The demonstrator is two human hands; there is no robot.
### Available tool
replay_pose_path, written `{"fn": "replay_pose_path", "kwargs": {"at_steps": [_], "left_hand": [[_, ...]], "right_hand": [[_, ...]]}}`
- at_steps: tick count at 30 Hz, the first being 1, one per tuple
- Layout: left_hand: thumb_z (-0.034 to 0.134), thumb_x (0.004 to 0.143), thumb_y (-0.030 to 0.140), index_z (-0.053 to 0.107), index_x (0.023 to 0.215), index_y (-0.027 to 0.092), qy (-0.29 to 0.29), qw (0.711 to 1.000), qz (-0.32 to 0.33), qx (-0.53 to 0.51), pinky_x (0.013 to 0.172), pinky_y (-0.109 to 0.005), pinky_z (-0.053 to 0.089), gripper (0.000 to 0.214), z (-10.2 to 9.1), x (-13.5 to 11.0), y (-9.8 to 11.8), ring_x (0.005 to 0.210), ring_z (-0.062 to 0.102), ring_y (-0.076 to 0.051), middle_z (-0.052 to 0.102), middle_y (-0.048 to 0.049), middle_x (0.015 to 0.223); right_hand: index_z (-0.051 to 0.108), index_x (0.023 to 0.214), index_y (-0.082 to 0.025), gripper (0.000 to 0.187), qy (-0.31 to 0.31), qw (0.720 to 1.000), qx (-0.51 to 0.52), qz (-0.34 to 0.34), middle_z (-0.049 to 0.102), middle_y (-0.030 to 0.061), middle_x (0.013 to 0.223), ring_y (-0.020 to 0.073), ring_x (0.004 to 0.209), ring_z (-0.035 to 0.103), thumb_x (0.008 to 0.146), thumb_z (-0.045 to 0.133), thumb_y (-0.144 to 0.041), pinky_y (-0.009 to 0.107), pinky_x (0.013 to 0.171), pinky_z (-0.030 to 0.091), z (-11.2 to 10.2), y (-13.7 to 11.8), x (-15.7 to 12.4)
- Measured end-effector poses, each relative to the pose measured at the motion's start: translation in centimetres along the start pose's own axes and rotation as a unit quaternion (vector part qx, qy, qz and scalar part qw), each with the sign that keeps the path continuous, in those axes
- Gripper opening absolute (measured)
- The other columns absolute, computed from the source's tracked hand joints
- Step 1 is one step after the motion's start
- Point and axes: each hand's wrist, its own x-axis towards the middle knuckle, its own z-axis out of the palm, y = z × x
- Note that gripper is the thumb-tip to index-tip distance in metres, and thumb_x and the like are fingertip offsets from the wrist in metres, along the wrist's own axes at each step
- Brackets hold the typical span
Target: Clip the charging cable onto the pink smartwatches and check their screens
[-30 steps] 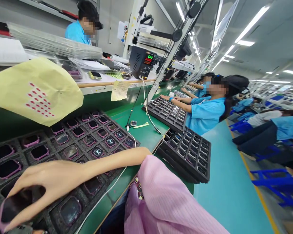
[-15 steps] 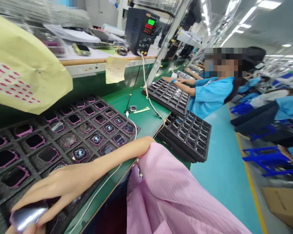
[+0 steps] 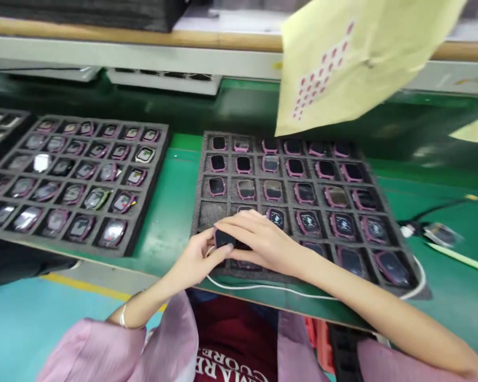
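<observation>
Between my two hands is a smartwatch (image 3: 224, 240) with a dark screen and purple case, above the front left part of a grey foam tray (image 3: 212, 212). My left hand (image 3: 193, 258) grips it from the left, thumb at its lower edge. Fingers of my right hand (image 3: 263, 241) close over its top and right side. A white cable (image 3: 263, 287) runs along the tray's front edge and up to my left hand; its end is hidden there. Purple smartwatches fill most pockets around my hands, and several, such as one watch (image 3: 308, 222), show lit dials.
A second foam tray (image 3: 133, 225) of watches lies to the left. Yellow paper (image 3: 326, 79) hangs from the shelf edge (image 3: 239, 48) above the main tray. At right are a green pen (image 3: 460, 258) and a loose watch part (image 3: 440, 233) on the green bench (image 3: 163, 207).
My view has swung left and down from the aisle and co-worker to the tray before me. The watch stays in my hands, and both hands now show fully.
</observation>
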Motion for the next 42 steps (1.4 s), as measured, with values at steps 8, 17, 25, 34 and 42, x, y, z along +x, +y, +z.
{"fn": "replay_pose_path", "kwargs": {"at_steps": [8,17,25,34,42], "left_hand": [[0.061,0.085,0.042,0.056,0.102,0.012,-0.070,0.995,-0.068,-0.004,0.028,-0.015,0.020,0.035,-1.0,-0.4,0.3,0.028,0.032,-0.001,0.049,0.0066,0.059],[0.062,0.082,0.047,0.053,0.090,0.013,-0.076,0.994,-0.077,0.001,0.030,-0.015,0.019,0.036,-1.1,-0.6,0.2,0.028,0.032,-0.002,0.042,0.0089,0.054],[0.064,0.083,0.040,0.058,0.100,0.010,-0.070,0.996,-0.059,-0.003,0.031,-0.018,0.017,0.035,-0.9,-0.8,0.3,0.032,0.031,-0.002,0.047,0.0068,0.055],[0.064,0.083,0.038,0.061,0.100,0.012,-0.056,0.998,-0.038,-0.005,0.043,-0.018,0.030,0.032,-0.9,-1.0,-0.5,0.046,0.038,-0.006,0.054,0.0014,0.068],[0.063,0.085,0.033,0.061,0.100,0.013,-0.067,0.998,-0.021,-0.005,0.058,-0.019,0.040,0.025,-0.9,-1.0,-0.7,0.064,0.050,-0.010,0.058,-0.0009,0.078]], "right_hand": [[0.048,0.129,-0.015,0.044,0.023,0.996,0.081,0.025,0.063,0.0138,0.118,0.0251,0.107,0.060,0.092,0.061,-0.034,0.042,0.090,0.048,1.2,0.1,-0.3],[0.051,0.125,-0.015,0.047,0.048,0.989,0.140,0.025,0.066,0.0120,0.108,0.0232,0.099,0.063,0.086,0.070,-0.034,0.039,0.084,0.049,1.6,0.2,-0.3],[0.052,0.125,-0.016,0.047,0.055,0.987,0.148,0.034,0.065,0.0132,0.112,0.0239,0.102,0.062,0.086,0.069,-0.035,0.041,0.088,0.050,1.9,-0.1,-0.8],[0.052,0.126,-0.017,0.047,0.066,0.988,0.137,0.022,0.065,0.0128,0.114,0.0235,0.104,0.062,0.086,0.069,-0.035,0.041,0.090,0.050,1.8,-0.2,-0.9],[0.051,0.126,-0.016,0.049,0.064,0.989,0.130,0.010,0.064,0.0133,0.115,0.0239,0.105,0.061,0.085,0.071,-0.033,0.041,0.090,0.049,1.7,-0.2,-0.9]]}}
